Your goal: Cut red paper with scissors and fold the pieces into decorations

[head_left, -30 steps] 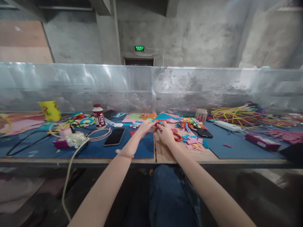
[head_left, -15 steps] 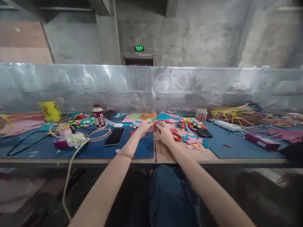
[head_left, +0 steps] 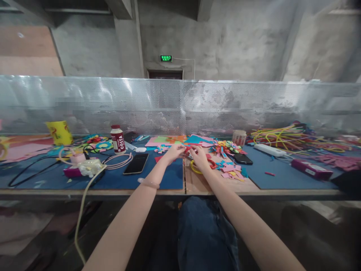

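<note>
Over the middle of the table, my left hand [head_left: 175,153] and my right hand [head_left: 199,156] face each other with bent fingers. Between their fingertips they pinch a small red piece of craft sheet [head_left: 187,149]; its exact shape is partly covered by the fingers. Below my right hand, on the bare wood, lie a yellow ring [head_left: 194,168] and a red ring [head_left: 212,164]. A blue and pink paper flower [head_left: 161,149] rests just left of my left hand. Pink and blue cut pieces [head_left: 232,171] are scattered right of my right wrist.
Left are a black phone [head_left: 136,163], a Costa bottle [head_left: 117,140] and a power plug with cables [head_left: 88,166]. Another phone [head_left: 243,158], a white power strip [head_left: 270,150] and a pile of coloured stems [head_left: 284,136] lie right. A perforated metal screen [head_left: 180,105] stands behind.
My fingertips have drawn slightly apart, the right hand shifting a little right, and more of the red piece shows. A yellow ring now shows below my right hand.
</note>
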{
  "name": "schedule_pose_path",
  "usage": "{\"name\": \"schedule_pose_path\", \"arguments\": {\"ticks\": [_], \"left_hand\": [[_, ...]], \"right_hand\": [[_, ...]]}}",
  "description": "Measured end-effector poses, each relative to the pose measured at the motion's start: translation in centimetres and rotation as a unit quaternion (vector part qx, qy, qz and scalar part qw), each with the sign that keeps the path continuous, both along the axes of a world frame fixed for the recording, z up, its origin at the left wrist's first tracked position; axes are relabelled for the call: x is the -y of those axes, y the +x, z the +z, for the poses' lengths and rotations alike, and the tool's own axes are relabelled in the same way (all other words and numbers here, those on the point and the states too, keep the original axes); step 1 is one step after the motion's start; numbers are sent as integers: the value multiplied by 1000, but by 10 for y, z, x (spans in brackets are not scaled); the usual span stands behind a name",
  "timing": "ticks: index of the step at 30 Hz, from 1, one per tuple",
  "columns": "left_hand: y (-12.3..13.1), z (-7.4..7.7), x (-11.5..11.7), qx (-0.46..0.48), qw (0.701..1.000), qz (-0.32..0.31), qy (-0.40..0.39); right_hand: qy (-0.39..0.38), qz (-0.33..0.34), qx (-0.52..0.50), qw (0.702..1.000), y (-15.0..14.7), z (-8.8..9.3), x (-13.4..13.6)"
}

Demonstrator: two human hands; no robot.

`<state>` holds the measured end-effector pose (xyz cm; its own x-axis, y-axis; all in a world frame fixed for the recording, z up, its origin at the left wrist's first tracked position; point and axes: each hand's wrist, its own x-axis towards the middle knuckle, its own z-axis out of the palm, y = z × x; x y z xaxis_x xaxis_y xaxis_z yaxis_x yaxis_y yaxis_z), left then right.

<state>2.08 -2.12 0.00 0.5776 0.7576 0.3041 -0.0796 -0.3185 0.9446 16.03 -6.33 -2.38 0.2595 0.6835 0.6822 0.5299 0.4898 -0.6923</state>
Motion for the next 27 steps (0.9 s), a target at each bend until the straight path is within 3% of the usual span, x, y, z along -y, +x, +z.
{"name": "schedule_pose_path", "arguments": {"ticks": [19, 27], "left_hand": [[1, 0, -1, -24, 997, 6, 73], [0, 5, 2, -83, 986, 56, 133]], "right_hand": [[-22, 67, -55, 996, -3, 9, 12], [-43, 83, -74, 993, -1, 8, 11]]}}
